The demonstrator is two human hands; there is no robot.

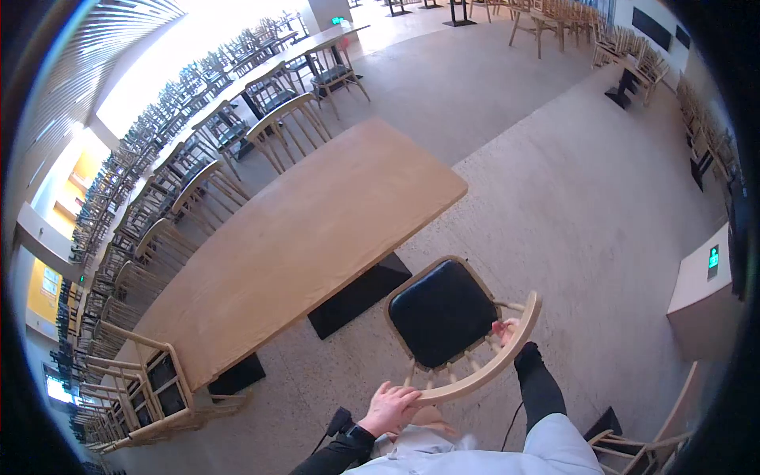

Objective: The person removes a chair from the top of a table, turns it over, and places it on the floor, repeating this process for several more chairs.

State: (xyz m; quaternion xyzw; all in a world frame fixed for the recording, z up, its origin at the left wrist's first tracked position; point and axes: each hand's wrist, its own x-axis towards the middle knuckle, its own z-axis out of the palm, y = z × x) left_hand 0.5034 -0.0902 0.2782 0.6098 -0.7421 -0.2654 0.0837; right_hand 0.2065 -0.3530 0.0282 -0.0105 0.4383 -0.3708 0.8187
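Wooden chair (pixel 480 370), black padded seat (pixel 443 314), curved back rail, slim spindles.

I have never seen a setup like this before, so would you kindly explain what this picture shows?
There is no robot here: a person works with two bare hands, and a camera worn on the head looks forward and down, so we see roughly what they face. The left hand and the right hand hold the curved back of a wooden chair with a black seat. Whether its legs touch the floor is hard to tell. Ahead stands a long wooden table, with more chairs along its far side.
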